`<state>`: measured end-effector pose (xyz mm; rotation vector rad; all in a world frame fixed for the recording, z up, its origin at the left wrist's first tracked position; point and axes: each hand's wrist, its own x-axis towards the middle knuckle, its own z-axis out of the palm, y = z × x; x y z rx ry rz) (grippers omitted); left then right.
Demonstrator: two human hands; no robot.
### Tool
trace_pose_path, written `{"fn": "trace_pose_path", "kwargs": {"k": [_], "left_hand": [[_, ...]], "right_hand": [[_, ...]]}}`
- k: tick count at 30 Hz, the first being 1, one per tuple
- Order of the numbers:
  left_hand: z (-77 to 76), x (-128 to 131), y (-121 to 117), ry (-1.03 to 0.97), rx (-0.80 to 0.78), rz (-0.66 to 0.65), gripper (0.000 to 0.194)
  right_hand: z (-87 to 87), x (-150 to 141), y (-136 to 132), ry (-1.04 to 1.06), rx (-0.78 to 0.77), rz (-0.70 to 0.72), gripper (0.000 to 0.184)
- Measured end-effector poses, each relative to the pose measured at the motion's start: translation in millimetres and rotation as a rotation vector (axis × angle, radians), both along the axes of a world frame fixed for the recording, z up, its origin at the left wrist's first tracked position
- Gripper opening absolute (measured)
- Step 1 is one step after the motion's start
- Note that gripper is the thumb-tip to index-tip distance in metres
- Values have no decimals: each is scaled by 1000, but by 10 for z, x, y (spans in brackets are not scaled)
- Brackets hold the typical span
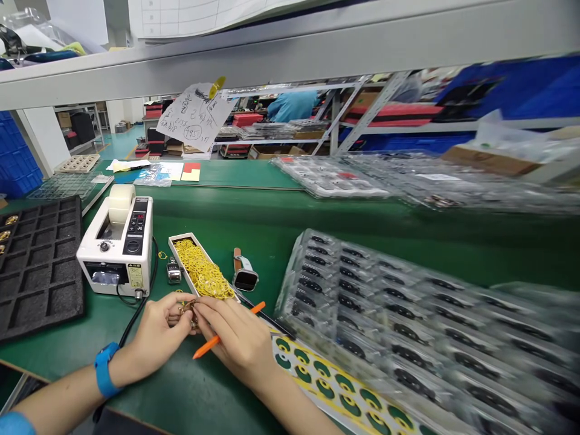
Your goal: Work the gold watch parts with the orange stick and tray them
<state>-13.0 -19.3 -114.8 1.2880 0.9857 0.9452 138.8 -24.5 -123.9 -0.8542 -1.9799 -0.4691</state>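
My left hand (159,332) and my right hand (239,338) meet over the green mat, fingers pinched together on a small brass-coloured part (187,309) between them. An orange pen (226,331) runs under my right hand's fingers. A narrow white tray of yellow rings (202,268) lies just beyond my fingertips. A blue band (103,368) circles my left wrist.
A white tape dispenser (118,244) stands left, beside a black foam tray (38,266). A small counter (173,270) and a watch (243,270) flank the ring tray. Clear blister trays (408,302) and a sticker sheet (335,383) fill the right. A person in blue (292,106) works far back.
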Motion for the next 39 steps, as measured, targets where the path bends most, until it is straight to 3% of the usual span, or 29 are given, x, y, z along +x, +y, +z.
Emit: {"fn": "trace_pose_path", "kwargs": {"k": [11, 16, 20, 23, 25, 29, 34, 37, 39], "left_hand": [[-20, 0, 1, 160, 148, 0, 26], [-25, 2, 25, 103, 90, -11, 23], [-12, -10, 91, -87, -89, -13, 25], [31, -33, 127, -144, -154, -17, 33], [71, -46, 134, -137, -182, -17, 33], [128, -58, 128, -105, -212, -54, 31], [147, -60, 125, -22, -163, -58, 24], [145, -61, 120, -9, -116, -76, 20], [136, -60, 118, -14, -82, -89, 20]], "right_hand": [[-35, -93, -67, 113, -58, -102, 13], [-19, -107, -51, 124, -77, -96, 15], [54, -17, -37, 350, -296, 40, 3], [109, 88, -12, 502, -619, 107, 13], [127, 129, 7, 460, -776, 183, 18], [124, 117, 9, 277, -778, 303, 17], [92, 82, -34, 172, -744, 306, 15], [68, 62, -52, 201, -786, 308, 21], [46, 35, -55, 313, -901, 331, 30]]}}
